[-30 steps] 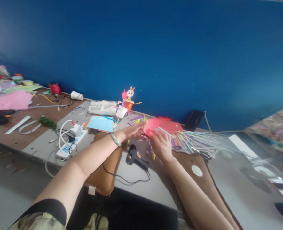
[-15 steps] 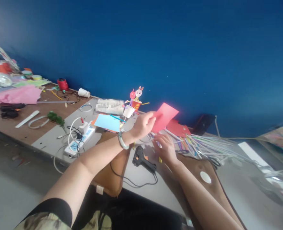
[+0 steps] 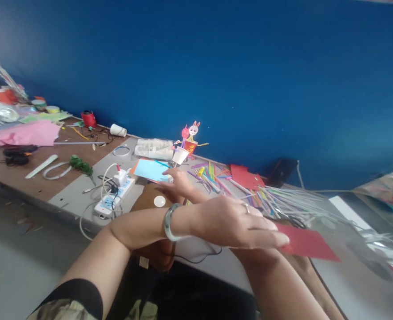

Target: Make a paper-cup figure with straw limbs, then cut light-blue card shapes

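Observation:
My left hand (image 3: pixel 236 222), with a pale bangle on its wrist, reaches across to the right and pinches a sheet of red paper (image 3: pixel 311 243) over the right side of the table. Beneath it my right arm crosses the other way. My right hand (image 3: pixel 179 183) is at the right edge of a light blue sheet of paper (image 3: pixel 149 170), fingers apart; whether they touch it I cannot tell. A white round disc (image 3: pixel 159 201) lies on the brown pad just left of my right hand. The glue gun is hidden behind my arms, with only its black cord showing.
A power strip (image 3: pixel 116 198) with cables lies left of the pad. Behind stand bagged paper cups (image 3: pixel 154 149) and cup figures (image 3: pixel 181 155). Coloured sticks (image 3: pixel 212 178), red paper pieces (image 3: pixel 246 178) and pipe cleaners (image 3: pixel 283 202) spread along the blue wall.
My left hand has carried the red paper to the right and lower. My right hand has moved left under it to the blue paper. The white disc now shows on the pad's left part.

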